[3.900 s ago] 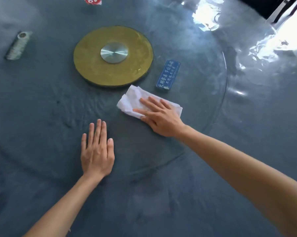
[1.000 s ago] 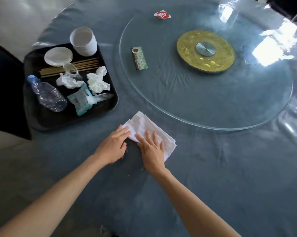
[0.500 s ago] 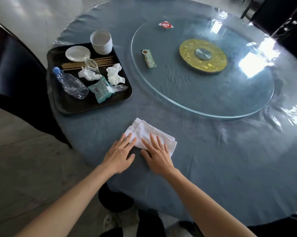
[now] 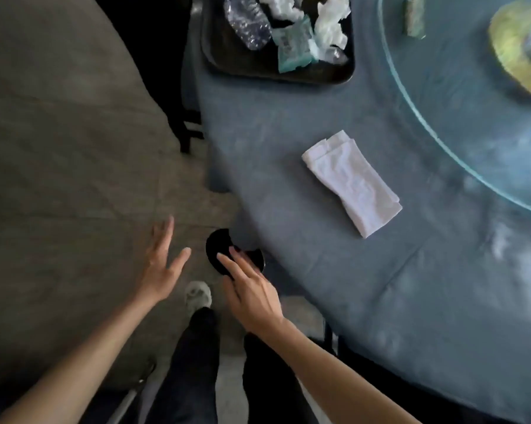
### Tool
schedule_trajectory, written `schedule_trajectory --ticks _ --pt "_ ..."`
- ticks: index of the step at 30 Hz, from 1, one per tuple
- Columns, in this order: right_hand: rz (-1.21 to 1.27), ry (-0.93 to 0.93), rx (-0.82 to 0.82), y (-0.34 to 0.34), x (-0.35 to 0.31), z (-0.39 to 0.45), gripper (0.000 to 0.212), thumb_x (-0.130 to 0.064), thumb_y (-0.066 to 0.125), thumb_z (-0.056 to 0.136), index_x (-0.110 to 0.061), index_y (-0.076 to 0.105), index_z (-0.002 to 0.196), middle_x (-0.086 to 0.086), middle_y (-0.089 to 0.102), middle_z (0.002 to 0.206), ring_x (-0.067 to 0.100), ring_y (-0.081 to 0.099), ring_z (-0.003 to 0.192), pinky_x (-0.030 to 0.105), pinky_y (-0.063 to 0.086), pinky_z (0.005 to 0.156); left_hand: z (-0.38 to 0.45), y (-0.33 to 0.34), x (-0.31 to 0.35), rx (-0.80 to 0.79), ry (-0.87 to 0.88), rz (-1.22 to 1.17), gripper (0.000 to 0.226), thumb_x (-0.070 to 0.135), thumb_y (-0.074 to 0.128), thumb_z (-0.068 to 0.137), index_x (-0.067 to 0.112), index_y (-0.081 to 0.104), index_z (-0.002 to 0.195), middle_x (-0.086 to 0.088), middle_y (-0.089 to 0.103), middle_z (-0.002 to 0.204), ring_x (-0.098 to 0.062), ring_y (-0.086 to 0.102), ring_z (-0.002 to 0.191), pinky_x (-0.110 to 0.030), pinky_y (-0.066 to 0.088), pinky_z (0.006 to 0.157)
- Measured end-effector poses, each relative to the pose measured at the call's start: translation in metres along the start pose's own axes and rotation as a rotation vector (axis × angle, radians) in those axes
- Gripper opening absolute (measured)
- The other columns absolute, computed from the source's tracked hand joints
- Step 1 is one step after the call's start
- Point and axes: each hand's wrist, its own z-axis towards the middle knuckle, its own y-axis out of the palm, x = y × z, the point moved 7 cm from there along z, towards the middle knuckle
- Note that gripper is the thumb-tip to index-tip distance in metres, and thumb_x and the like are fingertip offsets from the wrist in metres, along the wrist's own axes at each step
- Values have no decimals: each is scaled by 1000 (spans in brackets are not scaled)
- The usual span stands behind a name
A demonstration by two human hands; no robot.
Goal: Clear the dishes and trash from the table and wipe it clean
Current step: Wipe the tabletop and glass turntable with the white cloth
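A folded white cloth [image 4: 353, 182] lies alone on the blue tablecloth of the round table [image 4: 365, 286], near its edge. At the top, a black tray [image 4: 328, 75] holds a crushed plastic bottle [image 4: 247, 21], crumpled tissues [image 4: 331, 24] and a teal wipes packet [image 4: 291, 47]. My left hand [image 4: 161, 264] hangs over the floor off the table, fingers spread, holding nothing. My right hand [image 4: 252, 289] is just off the table's edge with straight fingers, also holding nothing.
A glass turntable [image 4: 435, 139] with a gold hub [image 4: 518, 47] covers the table's upper right, with a small green box [image 4: 414, 18] on it. A dark chair [image 4: 178, 87] stands left of the tray. A black round object [image 4: 224, 249] sits below the table's edge, by my legs.
Both hands left the white cloth and drew back off the table over the floor. The view swung down and left, showing floor and legs. The cloth stays on the table.
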Motion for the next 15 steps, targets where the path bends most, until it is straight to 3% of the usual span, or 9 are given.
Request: schedule_trajectory --ticks 3,5,7,10,11,13,15 --pt "116 222 -269 70 59 5 39 -34 38 107 -37 46 145 -4 51 151 18 48 136 38 46 104 -17 39 -86 -82 -289 -35 79 50 51 95 19 18 160 -5 17 167 -28 16 154 -46 19 121" --pt "154 449 -343 115 120 14 28 -35 37 106 -33 57 125 3 66 124 26 60 116 43 48 96 -17 73 -130 -140 -446 -89 74 35 54 101 13 16 160 -9 22 165 -32 30 149 -44 26 117" --pt "149 614 -396 158 178 31 27 -29 38 106 -20 62 114 7 65 112 29 61 108 43 47 93 -8 115 -173 -159 -552 -171 68 25 53 103 11 18 159 -13 32 161 -32 41 142 -41 32 113" --pt "272 887 -296 206 263 60 37 -23 44 106 1 58 131 12 59 118 35 58 117 36 48 97 24 190 -226 -233 -570 -212 68 32 53 102 11 20 158 -16 44 152 -33 50 134 -37 39 105" --pt "329 952 -240 219 288 70 43 -26 47 105 2 54 136 14 58 127 37 57 121 41 49 102 36 215 -239 -261 -586 -257 73 36 54 101 12 17 159 -16 41 155 -33 48 136 -38 40 108" --pt "451 1049 -131 246 331 84 57 -35 54 102 -7 40 150 13 50 142 38 55 125 54 53 98 60 257 -257 -272 -630 -467 79 37 58 99 9 14 159 -15 31 160 -33 39 143 -47 37 114" --pt "656 1096 -41 272 359 99 64 -31 56 104 -25 21 157 9 40 148 41 52 129 50 60 81 90 292 -270 -233 -660 -686 79 35 65 95 8 22 156 -14 40 154 -33 45 139 -54 40 112"
